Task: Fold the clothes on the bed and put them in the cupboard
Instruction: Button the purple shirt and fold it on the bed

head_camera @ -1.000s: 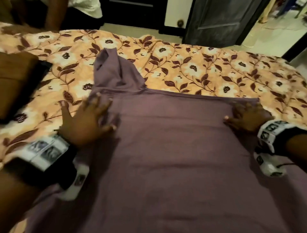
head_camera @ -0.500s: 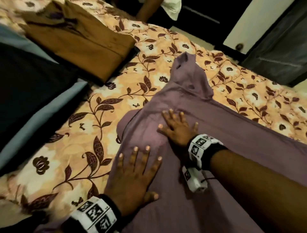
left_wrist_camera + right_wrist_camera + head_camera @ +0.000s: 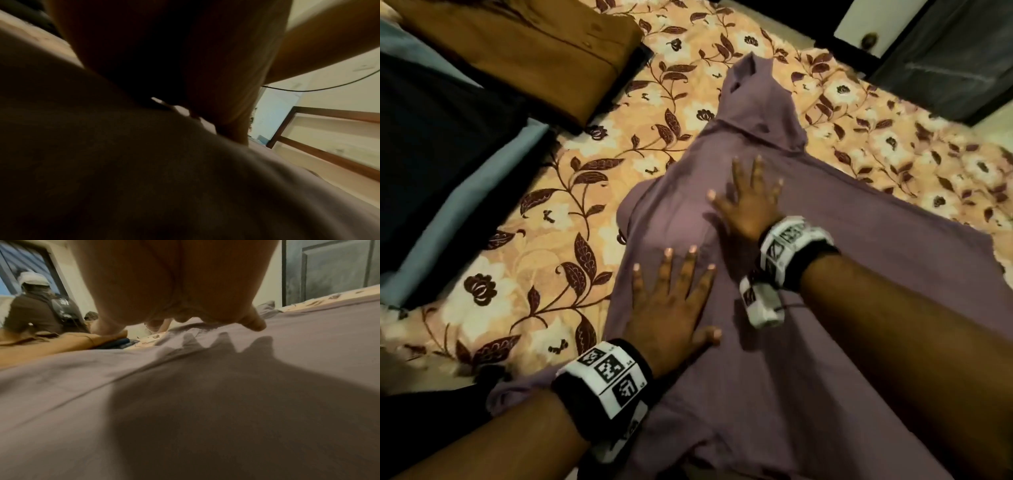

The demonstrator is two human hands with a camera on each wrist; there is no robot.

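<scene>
A mauve garment (image 3: pixel 842 359) lies spread on the floral bedsheet (image 3: pixel 524 274), one sleeve (image 3: pixel 756 92) pointing away from me. My left hand (image 3: pixel 674 298) lies flat on the cloth near its left edge, fingers straight and spread. Just beyond it my right hand (image 3: pixel 750 198) presses flat on the cloth below the sleeve, fingers spread too. The right wrist view shows the right palm (image 3: pixel 174 288) above the mauve cloth (image 3: pixel 185 402), casting a shadow. The left wrist view is dark, with the left palm (image 3: pixel 164 56) on the cloth (image 3: pixel 123 170).
A folded brown garment (image 3: pixel 524 51) and dark and grey-blue folded clothes (image 3: pixel 431 164) lie at the left of the bed. A dark door (image 3: pixel 945 58) stands beyond the bed at upper right. Another person (image 3: pixel 37 309) is behind the bed.
My right hand has crossed from the garment's right edge to its left side, near the left hand. My view has swung left, and the folded pile now shows.
</scene>
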